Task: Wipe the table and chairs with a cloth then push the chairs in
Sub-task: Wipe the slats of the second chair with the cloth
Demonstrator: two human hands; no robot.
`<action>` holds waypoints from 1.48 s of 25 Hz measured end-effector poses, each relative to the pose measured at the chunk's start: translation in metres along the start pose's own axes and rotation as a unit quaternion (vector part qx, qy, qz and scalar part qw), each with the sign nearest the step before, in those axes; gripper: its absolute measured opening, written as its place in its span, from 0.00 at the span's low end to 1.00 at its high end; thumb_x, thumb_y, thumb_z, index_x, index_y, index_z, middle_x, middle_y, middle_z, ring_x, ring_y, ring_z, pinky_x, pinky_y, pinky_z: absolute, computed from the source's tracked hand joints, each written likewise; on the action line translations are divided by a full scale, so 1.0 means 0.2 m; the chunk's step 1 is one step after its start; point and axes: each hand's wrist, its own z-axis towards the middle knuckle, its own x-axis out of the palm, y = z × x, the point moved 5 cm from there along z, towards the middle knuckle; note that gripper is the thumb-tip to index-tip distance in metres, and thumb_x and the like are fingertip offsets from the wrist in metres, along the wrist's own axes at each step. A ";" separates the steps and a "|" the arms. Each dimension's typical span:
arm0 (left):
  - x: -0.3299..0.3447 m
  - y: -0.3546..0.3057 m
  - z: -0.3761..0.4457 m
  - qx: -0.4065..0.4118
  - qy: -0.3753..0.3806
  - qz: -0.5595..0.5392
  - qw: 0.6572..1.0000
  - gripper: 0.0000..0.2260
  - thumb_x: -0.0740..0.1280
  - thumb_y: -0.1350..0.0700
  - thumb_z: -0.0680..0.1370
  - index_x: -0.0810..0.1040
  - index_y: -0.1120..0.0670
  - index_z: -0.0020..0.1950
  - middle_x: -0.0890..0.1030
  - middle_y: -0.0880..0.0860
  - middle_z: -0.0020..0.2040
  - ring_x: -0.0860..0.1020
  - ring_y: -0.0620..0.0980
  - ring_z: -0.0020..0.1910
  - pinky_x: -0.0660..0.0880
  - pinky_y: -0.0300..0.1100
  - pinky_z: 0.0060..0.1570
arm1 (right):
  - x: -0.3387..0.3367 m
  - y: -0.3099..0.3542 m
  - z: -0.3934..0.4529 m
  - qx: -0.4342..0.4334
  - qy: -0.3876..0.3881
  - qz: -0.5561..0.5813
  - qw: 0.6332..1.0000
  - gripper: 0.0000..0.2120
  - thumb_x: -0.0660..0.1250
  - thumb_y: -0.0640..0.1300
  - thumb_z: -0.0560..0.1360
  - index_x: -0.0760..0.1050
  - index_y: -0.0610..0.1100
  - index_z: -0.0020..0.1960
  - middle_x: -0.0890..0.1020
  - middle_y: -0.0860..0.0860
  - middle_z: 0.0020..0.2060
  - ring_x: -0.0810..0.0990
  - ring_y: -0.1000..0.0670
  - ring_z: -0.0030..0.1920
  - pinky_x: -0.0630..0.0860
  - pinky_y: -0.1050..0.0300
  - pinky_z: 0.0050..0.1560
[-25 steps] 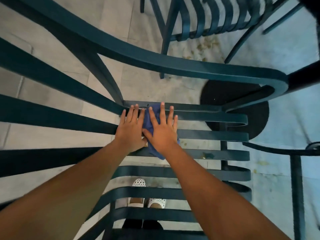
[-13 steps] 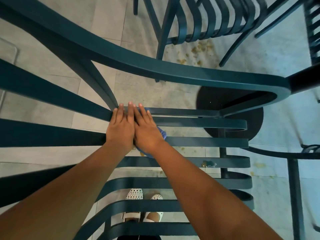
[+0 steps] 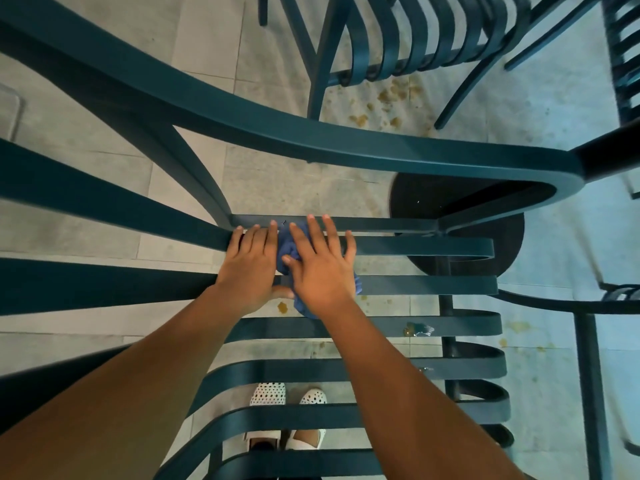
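Hands lie flat, fingers straight, pressing blue cloth onto chair slats.

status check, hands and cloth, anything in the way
Left hand flat on chair slats. Right hand flat on blue cloth, pressing it to the slats. Nothing blocking.

No readable text, labels, brands or numbers visible.
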 end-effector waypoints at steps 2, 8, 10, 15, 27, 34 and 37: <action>-0.01 0.00 0.02 -0.003 -0.039 -0.051 0.998 0.36 0.58 0.38 0.77 0.52 0.57 0.76 0.62 0.57 0.73 0.58 0.56 0.73 0.46 0.50 0.71 | 0.00 -0.05 -0.01 0.047 -0.016 -0.012 0.999 0.26 0.47 0.55 0.79 0.56 0.50 0.76 0.50 0.48 0.77 0.43 0.47 0.76 0.36 0.45 0.70; 0.01 0.01 0.05 0.015 -0.118 -0.105 0.987 0.20 0.62 0.57 0.77 0.68 0.58 0.69 0.74 0.56 0.63 0.70 0.56 0.64 0.55 0.45 0.66 | 0.01 0.15 0.06 -0.013 0.022 0.076 0.997 0.27 0.42 0.47 0.78 0.56 0.44 0.75 0.61 0.46 0.74 0.46 0.45 0.76 0.38 0.48 0.74; 0.04 0.02 0.05 0.038 -0.136 -0.087 0.986 0.20 0.69 0.62 0.72 0.73 0.62 0.64 0.78 0.60 0.56 0.75 0.61 0.56 0.58 0.47 0.61 | 0.00 0.12 0.06 -0.025 -0.003 0.076 0.997 0.28 0.41 0.49 0.77 0.61 0.42 0.74 0.67 0.46 0.70 0.56 0.45 0.74 0.42 0.47 0.74; 0.05 0.00 0.07 0.027 -0.157 -0.043 0.986 0.26 0.49 0.38 0.79 0.74 0.53 0.64 0.77 0.59 0.46 0.75 0.61 0.47 0.60 0.50 0.54 | -0.06 -0.12 0.01 -0.004 -0.038 0.017 0.999 0.24 0.49 0.52 0.77 0.71 0.44 0.67 0.77 0.47 0.60 0.70 0.44 0.65 0.52 0.40 0.71; 0.05 -0.49 0.21 -0.013 -0.122 -0.102 0.987 0.23 0.45 0.41 0.79 0.64 0.44 0.72 0.71 0.56 0.61 0.65 0.59 0.65 0.46 0.64 0.68 | -0.15 -0.65 -0.09 0.115 -0.125 0.005 0.986 0.22 0.52 0.51 0.76 0.77 0.42 0.59 0.78 0.45 0.57 0.70 0.42 0.66 0.57 0.38 0.69; 0.05 -0.48 0.20 -0.017 -0.137 -0.102 0.985 0.20 0.51 0.43 0.81 0.64 0.46 0.72 0.70 0.56 0.61 0.64 0.58 0.65 0.44 0.60 0.69 | -0.21 -0.89 -0.14 0.182 -0.143 0.015 0.973 0.18 0.55 0.48 0.78 0.73 0.40 0.63 0.74 0.43 0.64 0.63 0.42 0.72 0.51 0.42 0.73; 0.05 -0.47 0.19 -0.016 -0.154 -0.098 0.983 0.20 0.54 0.44 0.80 0.67 0.50 0.69 0.72 0.57 0.59 0.68 0.59 0.62 0.49 0.60 0.69 | -0.22 -0.96 -0.17 0.221 -0.161 0.028 0.961 0.19 0.53 0.47 0.79 0.71 0.40 0.65 0.71 0.43 0.67 0.60 0.42 0.73 0.50 0.43 0.73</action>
